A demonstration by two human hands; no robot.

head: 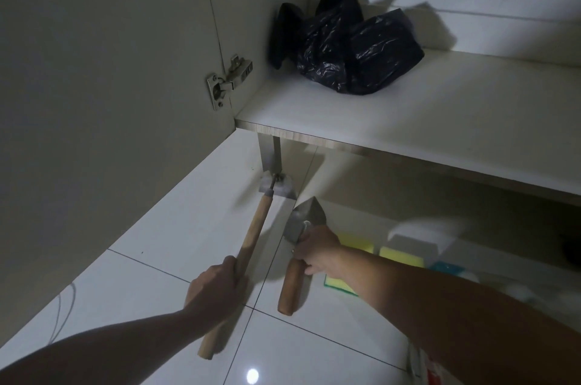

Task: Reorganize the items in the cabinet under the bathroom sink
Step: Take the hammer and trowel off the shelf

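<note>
I see both hands busy on floor in front of cabinet. Left hand (217, 285) clenched round long wooden-handled tool (251, 243), its blurred head near cabinet leg (269, 152). Right hand (317, 251) grips trowel (298, 227) at neck, blade pointing toward cabinet. Black bag (349, 48) sits on shelf (424, 120) — back left corner. I judge step as stowing tools; next move calls for lifting both onto shelf — clear of bag.
</note>
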